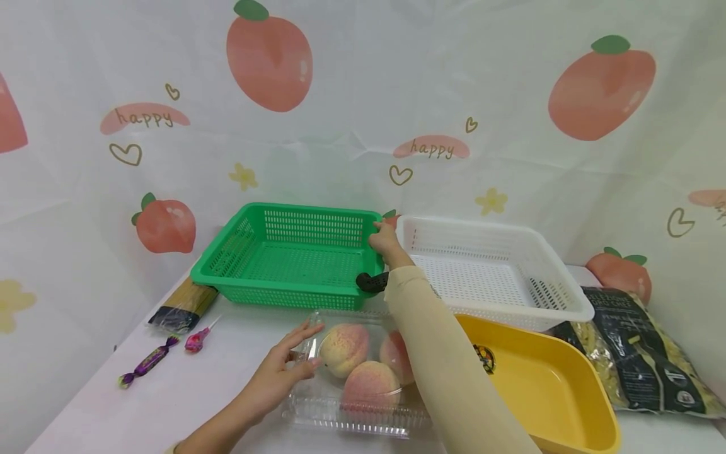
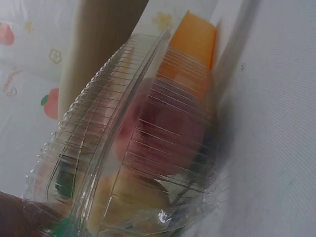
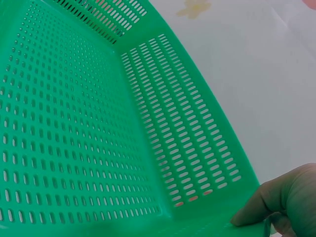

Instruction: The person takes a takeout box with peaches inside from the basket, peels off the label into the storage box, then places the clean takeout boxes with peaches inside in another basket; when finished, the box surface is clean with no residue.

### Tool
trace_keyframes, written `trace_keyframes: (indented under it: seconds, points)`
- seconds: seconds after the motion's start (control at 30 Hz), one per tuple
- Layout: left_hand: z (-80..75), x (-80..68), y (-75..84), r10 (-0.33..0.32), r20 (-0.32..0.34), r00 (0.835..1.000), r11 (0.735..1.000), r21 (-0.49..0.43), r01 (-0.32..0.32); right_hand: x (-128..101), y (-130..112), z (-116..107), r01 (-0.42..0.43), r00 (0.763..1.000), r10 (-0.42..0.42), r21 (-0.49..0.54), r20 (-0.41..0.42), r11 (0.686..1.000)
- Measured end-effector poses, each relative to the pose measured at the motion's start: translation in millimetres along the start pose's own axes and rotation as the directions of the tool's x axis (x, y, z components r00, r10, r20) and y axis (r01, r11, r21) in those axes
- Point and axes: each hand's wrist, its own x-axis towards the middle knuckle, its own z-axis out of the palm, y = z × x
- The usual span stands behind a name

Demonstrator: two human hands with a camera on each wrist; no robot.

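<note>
In the head view my right hand grips the far right corner of a green plastic basket. Its thumb lies over the rim in the right wrist view, with the other fingers curled outside the rim. My left hand rests against the left side of a clear plastic clamshell box, fingers and thumb spread on it. Through the lid several peaches show, partly covered by my right sleeve. The left wrist view looks along the ribbed side of the clamshell box; little of the hand shows there.
A white basket stands right of the green one, with a yellow basin in front. Black-labelled pasta bags lie at far right. A noodle pack, lollipop and purple wrapped candy lie at left.
</note>
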Motion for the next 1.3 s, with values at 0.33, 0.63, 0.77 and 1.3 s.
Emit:
trace_keyframes:
  seconds: [0.33,0.63,0.77,1.3]
  points:
    - [-12.2,-3.0,-2.9,-0.031,-0.096,0.995,0.999,-0.013,0.030,4,-1,-1,0.010,1.000,-0.010,-0.008,-0.005,1.000]
    - [-33.8,-15.1,-5.7,-0.091,-0.208,0.974,0.995,0.011,0.096,2,0,-2,0.003,1.000,-0.003,-0.003,0.000,1.000]
    - [-43.1,-20.2,-8.2,-0.099,-0.213,0.972,0.994,0.026,0.107,0,-1,-2,0.002,1.000,-0.002,-0.006,-0.003,1.000]
    - [-88.3,-40.3,-20.7,-0.061,-0.210,0.976,0.991,0.105,0.085,-2,-3,0,0.004,1.000,-0.004,-0.001,-0.007,1.000]
